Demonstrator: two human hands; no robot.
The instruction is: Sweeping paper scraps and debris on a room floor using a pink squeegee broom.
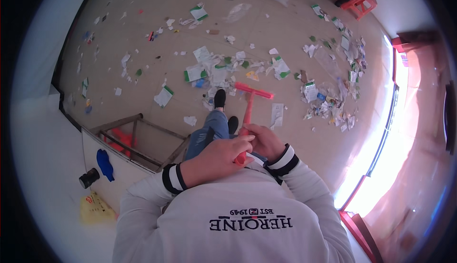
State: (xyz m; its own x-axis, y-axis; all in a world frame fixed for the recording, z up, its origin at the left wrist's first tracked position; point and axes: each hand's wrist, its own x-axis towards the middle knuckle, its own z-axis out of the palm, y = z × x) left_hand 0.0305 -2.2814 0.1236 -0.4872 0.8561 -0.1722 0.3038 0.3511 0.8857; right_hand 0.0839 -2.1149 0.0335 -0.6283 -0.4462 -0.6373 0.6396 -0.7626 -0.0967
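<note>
A red T-shaped tool with a long handle point(247, 111) is held up in front of my body. Its wide pink-red head point(254, 90) points away from me; whether it is a small broom or a squeegee I cannot tell. My left hand point(230, 152) wraps the handle near its hollow lower end. My right hand point(266, 140) grips the handle just above it. Torn paper and plastic litter point(217, 72) lies in a heap on the floor beyond my shoe point(220, 98). A printed sheet point(277, 114) lies to the right of the tool.
More litter is heaped at the right point(332, 107). At left stands a white-topped table point(123, 181) with a metal frame point(134, 120), a blue item point(104, 163), a black cylinder point(89, 178) and a yellow bag point(94, 207). A red stool point(360, 4) is top right; a bright doorway point(378, 166) is right.
</note>
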